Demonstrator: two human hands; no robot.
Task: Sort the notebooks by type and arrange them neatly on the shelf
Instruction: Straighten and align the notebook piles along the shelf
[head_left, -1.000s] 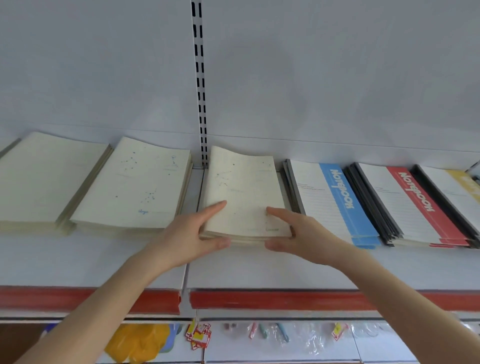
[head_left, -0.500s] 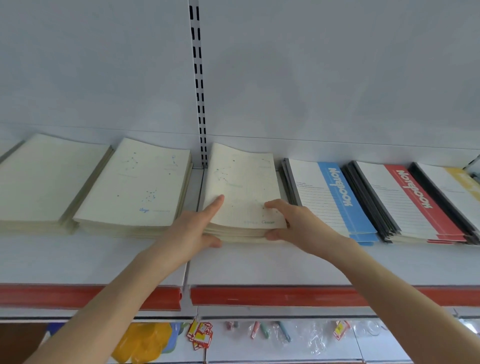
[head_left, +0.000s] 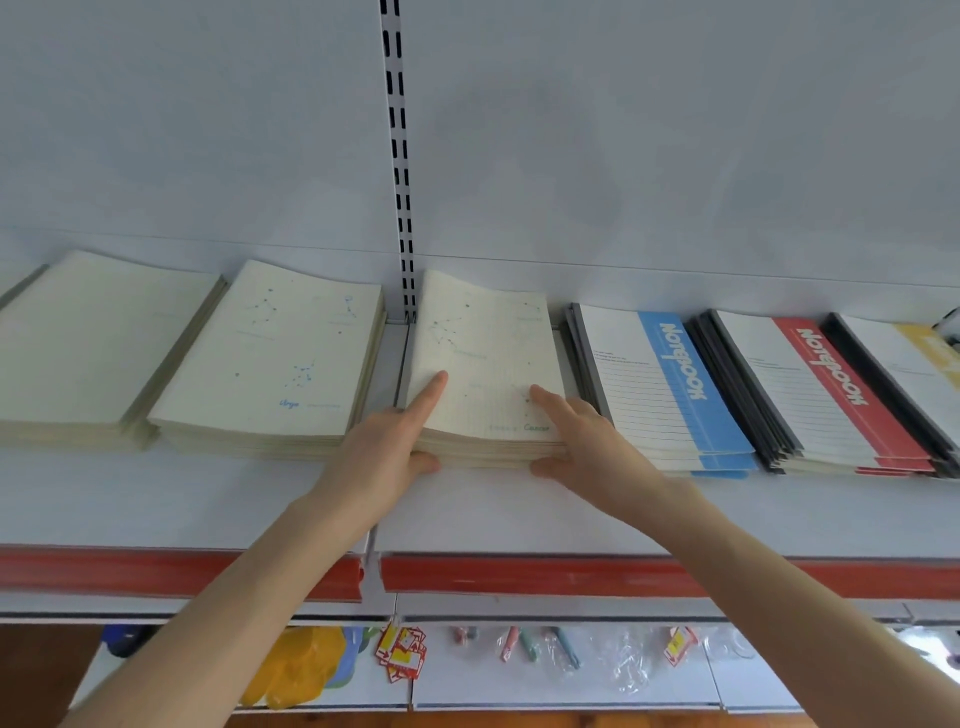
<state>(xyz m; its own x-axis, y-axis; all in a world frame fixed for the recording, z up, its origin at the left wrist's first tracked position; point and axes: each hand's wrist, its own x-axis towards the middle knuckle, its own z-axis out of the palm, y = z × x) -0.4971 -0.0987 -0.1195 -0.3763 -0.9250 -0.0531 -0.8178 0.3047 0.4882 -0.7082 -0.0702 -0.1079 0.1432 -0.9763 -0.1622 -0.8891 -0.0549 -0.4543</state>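
Cream constellation notebook stack (head_left: 488, 358) probably needed an even push from both sides to square it parallel to the blue Notebook stack (head_left: 670, 384) just beside it. It lay on the shelf (head_left: 519, 514) between the left hand (head_left: 382, 457) and right hand (head_left: 589, 441). Each hand pinched a front corner, forefinger on the cover, thumb at the edge.

Shop, stationery aisle. White metal shelf (head_left: 675, 514) on a slotted upright (head_left: 399, 156), red price strip (head_left: 571, 576) along its front lip. Stock laid out in stacks of identical copies: cream notebooks (head_left: 488, 343), blue-band notebooks (head_left: 670, 374), red-band notebooks (head_left: 826, 384). Small packaged goods (head_left: 540, 647) on the tier below.
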